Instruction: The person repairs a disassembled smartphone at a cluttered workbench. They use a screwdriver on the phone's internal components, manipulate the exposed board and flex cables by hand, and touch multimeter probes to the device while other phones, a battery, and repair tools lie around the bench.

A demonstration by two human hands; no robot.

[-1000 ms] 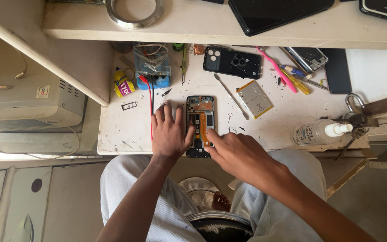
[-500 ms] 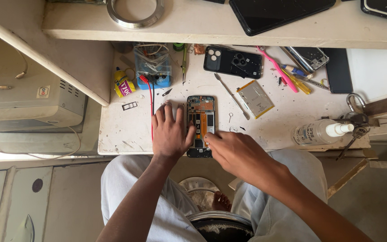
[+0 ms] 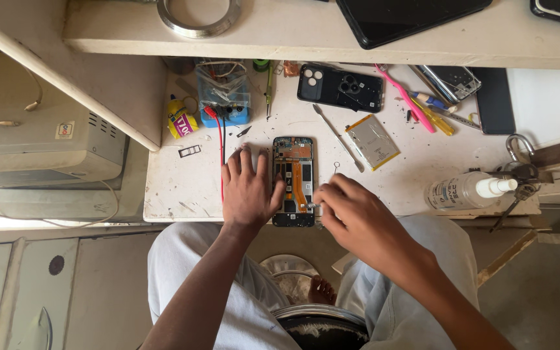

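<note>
An opened phone with its back cover off lies on the white worktable, its circuit board and an orange flex cable showing. My left hand lies flat beside it, thumb pressing on its left edge. My right hand has its fingers pinched around a small metal tool at the phone's lower right corner. The tool's tip touches the phone's lower part.
A black phone back cover, a flat battery, a pink toothbrush, screwdrivers, a white spray bottle, a blue box with red wires and a yellow tube lie around. A shelf overhangs the back.
My right hand has drawn back from the phone's middle to its lower right corner. My left hand stays put on the phone's left side.
</note>
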